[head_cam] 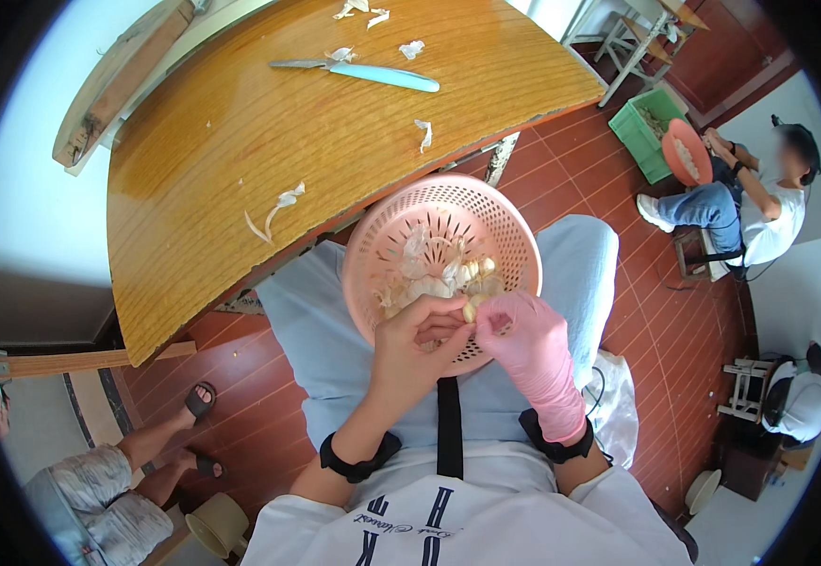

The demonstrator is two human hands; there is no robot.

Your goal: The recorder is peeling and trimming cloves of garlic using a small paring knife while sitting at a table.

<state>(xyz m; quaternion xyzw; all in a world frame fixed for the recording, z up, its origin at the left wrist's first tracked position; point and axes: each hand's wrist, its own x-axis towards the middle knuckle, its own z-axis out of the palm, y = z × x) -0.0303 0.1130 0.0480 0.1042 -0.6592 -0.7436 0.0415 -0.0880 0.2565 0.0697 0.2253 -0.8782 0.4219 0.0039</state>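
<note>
A pink plastic colander point(445, 185) rests on my lap, holding garlic skins and pale peeled cloves point(477, 269). Over its near edge, my bare left hand point(417, 347) pinches a yellowish garlic clove point(470, 308) between thumb and fingers. My right hand point(527, 339), in a pink glove, meets the clove from the other side, its thumb and forefinger pinched at the clove or its skin; which of the two cannot be told. A knife with a light blue handle point(385, 76) lies on the wooden table beyond the colander.
Scraps of garlic skin point(286, 199) are scattered on the wooden table point(226, 148), whose edge runs just past the colander. At the right, a seated person point(771, 205) holds an orange basin point(686, 152) beside a green crate point(647, 134). Other people sit at lower left and far right.
</note>
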